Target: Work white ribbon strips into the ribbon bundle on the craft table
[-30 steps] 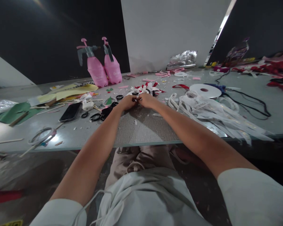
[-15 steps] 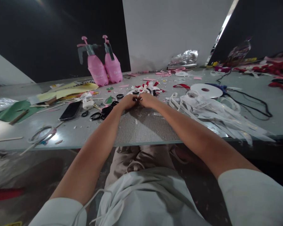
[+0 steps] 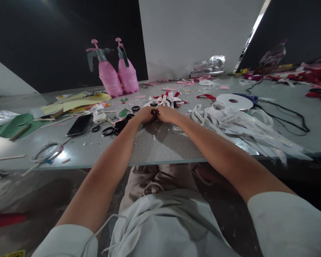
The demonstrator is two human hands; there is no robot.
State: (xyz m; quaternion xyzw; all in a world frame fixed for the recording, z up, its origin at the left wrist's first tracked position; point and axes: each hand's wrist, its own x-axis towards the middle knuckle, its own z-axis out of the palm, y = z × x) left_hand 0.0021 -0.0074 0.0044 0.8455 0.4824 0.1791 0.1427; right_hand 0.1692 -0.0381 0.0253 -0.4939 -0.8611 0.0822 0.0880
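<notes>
Reaching out from the near edge of the surface (image 3: 160,157), both forearms crossed a grey mat (image 3: 160,142) and met at its far side. Trouble looked likeliest right there: whatever the fingers worked on was tiny and dark, and a slip could have flicked it into the scraps beyond, where it would have been hard to find. An elbow drifting right could also have dragged the loose white ribbon strips (image 3: 243,125) off the edge, since some already hung over it.

The left hand (image 3: 144,116) was curled, fingers pressed toward the thumb, and touched the right hand (image 3: 167,114), which was curled the same way. Between them sat a small dark piece (image 3: 155,113), apparently pinched from both sides; what it was could not be told.

Just left of the hands lay black scissors (image 3: 120,125) and several black rings (image 3: 107,131), then a phone (image 3: 79,125). Right of the hands, past the strips, a white ribbon spool (image 3: 234,102) lay flat. Just beyond the hands sat a pile of red and white cuttings (image 3: 166,99). Farthest back, 2 pink spray bottles (image 3: 117,73) stood upright, touching each other.
</notes>
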